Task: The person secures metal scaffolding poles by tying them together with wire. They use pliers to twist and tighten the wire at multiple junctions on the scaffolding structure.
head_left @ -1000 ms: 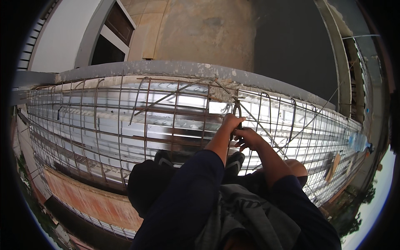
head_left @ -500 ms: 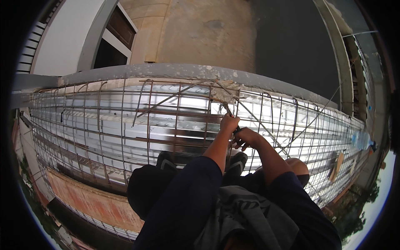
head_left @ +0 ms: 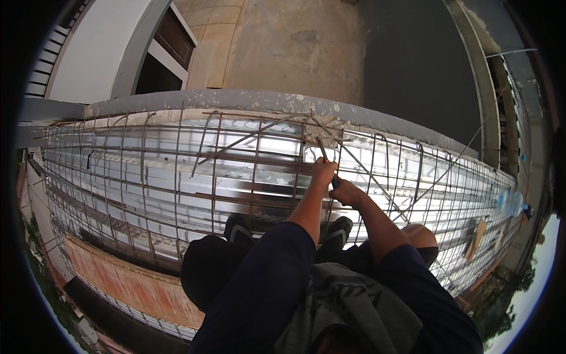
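The person crouches over a steel mesh [head_left: 254,183] with both arms stretched forward and the two hands close together, one just ahead of the other. The left hand [head_left: 323,169] is wrapped around a dark tool [head_left: 336,181] nearer its working end, while the right hand [head_left: 348,194] is curled in a fist around its rear part, slightly lower and to the right. Holding it at two places along its length probably keeps it steady and lets the rear hand add leverage. The tool lies between the hands and reaches past the left one, its front end by a rough concrete patch [head_left: 332,131] at the foot of the grey ledge [head_left: 236,100]; whether it touches a bar there cannot be told. It is slim, dark and slightly slanted, leaning left toward its front, with a thicker rear section; the fingers hide much of its shape. A diagonal bar [head_left: 362,170] runs just right of the hands, crossing the mesh, which lies over shiny metal sheeting [head_left: 168,174]. The dark shoes [head_left: 337,232] stand apart behind the hands, with the knees spread, likely for balance and to leave the arms room. Well off to the right, a clear blue bottle [head_left: 512,202] rests near a piece of wood [head_left: 475,239].
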Motion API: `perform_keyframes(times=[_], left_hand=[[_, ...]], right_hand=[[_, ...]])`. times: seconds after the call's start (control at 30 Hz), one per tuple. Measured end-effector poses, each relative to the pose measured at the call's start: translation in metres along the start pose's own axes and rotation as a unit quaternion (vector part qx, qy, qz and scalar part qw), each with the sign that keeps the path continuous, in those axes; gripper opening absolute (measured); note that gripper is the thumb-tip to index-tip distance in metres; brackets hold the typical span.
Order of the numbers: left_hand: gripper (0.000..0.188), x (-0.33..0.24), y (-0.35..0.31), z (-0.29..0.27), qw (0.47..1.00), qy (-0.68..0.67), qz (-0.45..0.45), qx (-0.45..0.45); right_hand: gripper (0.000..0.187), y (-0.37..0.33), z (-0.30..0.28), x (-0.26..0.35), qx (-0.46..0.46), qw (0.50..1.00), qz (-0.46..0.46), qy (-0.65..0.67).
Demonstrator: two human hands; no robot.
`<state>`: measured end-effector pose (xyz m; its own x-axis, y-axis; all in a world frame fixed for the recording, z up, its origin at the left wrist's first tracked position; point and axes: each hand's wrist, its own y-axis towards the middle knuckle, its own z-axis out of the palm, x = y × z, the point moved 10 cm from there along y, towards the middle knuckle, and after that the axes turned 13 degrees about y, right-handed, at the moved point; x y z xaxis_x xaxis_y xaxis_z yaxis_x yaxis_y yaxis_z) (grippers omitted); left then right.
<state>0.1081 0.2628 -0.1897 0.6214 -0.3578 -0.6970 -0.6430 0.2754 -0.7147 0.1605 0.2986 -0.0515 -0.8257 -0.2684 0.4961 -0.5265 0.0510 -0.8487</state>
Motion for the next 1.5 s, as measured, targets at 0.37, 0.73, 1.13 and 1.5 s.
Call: perform_keyframes(times=[0.37, 0.73, 1.13, 1.5], left_hand=[[0.022, 0.073, 0.057, -0.010, 0.966, 0.225, 0.129, 0.001], [0.022, 0.026, -0.022, -0.035, 0.961, 0.232, 0.073, 0.132], [0.036, -0.021, -0.062, -0.015, 0.972, -0.142, 0.016, 0.186], [0.033, -0.026, -0.195, -0.065, 0.974, 0.048, -0.015, 0.220]], right_hand=[[0.094, 0.027, 0.019, -0.028, 0.086, 0.986, 0.026, -0.138], [0.054, 0.057, -0.029, -0.056, -0.091, 0.994, -0.061, 0.031], [0.057, 0.042, -0.001, -0.020, -0.108, 0.954, -0.178, 0.216], [0.060, -0.108, 0.034, 0.018, -0.071, 0.979, 0.025, 0.189]])
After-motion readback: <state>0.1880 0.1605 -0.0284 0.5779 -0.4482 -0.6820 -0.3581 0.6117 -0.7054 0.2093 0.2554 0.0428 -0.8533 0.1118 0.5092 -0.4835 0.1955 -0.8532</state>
